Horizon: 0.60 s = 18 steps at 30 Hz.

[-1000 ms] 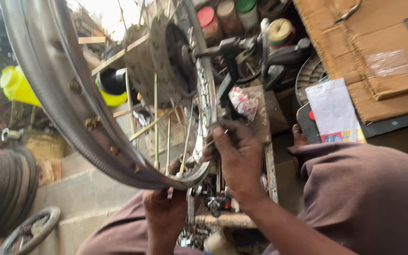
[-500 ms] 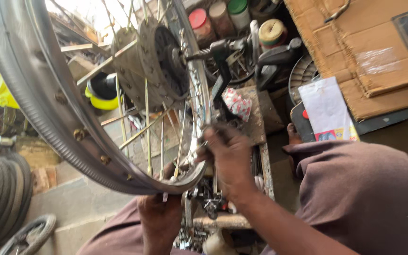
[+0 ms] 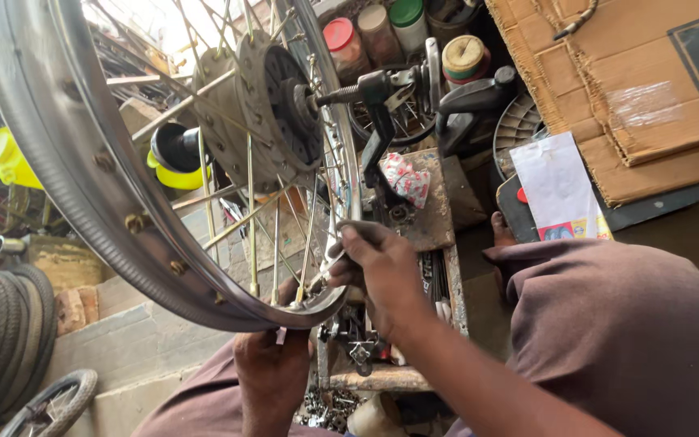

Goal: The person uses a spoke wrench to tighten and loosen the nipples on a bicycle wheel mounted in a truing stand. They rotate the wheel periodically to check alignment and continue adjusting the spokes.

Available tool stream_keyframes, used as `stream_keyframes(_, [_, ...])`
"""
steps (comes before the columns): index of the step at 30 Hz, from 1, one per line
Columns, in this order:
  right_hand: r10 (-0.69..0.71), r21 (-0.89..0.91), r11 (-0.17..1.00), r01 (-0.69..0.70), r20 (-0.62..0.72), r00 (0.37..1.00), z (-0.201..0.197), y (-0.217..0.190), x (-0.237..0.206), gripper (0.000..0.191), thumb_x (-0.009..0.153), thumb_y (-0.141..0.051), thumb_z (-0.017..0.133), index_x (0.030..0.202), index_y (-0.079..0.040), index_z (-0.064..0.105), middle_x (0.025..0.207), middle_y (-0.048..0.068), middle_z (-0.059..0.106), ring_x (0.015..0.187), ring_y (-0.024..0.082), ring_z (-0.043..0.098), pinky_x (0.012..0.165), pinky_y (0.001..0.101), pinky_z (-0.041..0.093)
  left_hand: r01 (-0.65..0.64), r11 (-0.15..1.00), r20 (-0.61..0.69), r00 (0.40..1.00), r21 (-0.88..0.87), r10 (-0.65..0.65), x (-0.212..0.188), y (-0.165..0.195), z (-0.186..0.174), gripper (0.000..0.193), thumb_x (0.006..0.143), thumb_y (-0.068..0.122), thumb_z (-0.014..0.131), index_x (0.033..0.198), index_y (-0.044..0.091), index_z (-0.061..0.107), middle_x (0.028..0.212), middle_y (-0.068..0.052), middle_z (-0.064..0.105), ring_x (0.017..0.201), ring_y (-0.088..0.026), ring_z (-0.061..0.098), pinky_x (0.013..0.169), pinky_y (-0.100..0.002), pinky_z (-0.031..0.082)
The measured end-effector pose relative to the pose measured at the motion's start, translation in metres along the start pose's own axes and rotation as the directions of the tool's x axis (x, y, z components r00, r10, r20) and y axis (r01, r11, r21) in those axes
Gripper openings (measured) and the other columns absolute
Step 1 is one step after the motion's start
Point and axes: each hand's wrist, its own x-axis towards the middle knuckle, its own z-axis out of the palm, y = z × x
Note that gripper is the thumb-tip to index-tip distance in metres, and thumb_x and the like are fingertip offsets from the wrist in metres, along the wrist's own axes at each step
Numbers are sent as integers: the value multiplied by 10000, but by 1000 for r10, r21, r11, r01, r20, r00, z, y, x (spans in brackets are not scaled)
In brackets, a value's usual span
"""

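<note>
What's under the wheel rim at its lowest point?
The left hand touches the wheel rim from below. The right hand works beside it; whatever it pinches is hidden.

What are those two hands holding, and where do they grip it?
The left hand grips the spoked wheel at its bottom rim. The right hand pinches a small metal tool against a spoke; its exact grip is unclear.

The rim (image 3: 82, 186) at left is glossy, smooth metal, its spokes (image 3: 251, 235) thin bright wire around a dull, grimy hub (image 3: 264, 105). Upper right, the cardboard (image 3: 624, 81) looks matt and rough; the jars (image 3: 366, 32) carry shiny plastic lids.
</note>
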Motion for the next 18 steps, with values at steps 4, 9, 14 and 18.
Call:
stream_keyframes(4, [-582,-221,763,608,176,794,-12,15,-26,145,1028,-131,624,1130,-36,663,870,59,716,737,144,723,630,288,620,-315,949,-32,949,-27,314,0,-8,1,408,863,-5,694,1267,-58,671,1004,-92,793,897,-112,724,771,-292,596])
stream_keyframes(9, [-740,-341,-87,936,651,169,-9,11,-47,115,1126,-147,620,1208,-67,613,1058,95,711,978,215,739,758,319,617,-338,939,-13,941,-64,338,3,-14,3,316,914,4,698,1226,-42,725,1008,-88,815,867,-129,749,789,-301,608])
stream_keyframes(14, [-211,-126,966,226,123,970,8,-9,-19,178,979,-154,628,1100,-39,688,836,88,726,652,153,713,535,313,590,-272,960,-33,962,-63,270,1,-11,5,402,894,0,695,1292,-41,658,1026,-84,789,934,-126,724,794,-290,588])
stream_keyframes(18, [-319,-151,938,313,-13,948,-3,-25,-18,198,963,-151,634,1115,-43,701,841,91,753,637,156,722,543,307,635,-69,989,-5,998,-134,69,-3,-10,1,474,954,11,724,1428,-2,716,850,-196,780,688,-196,664,582,-334,502])
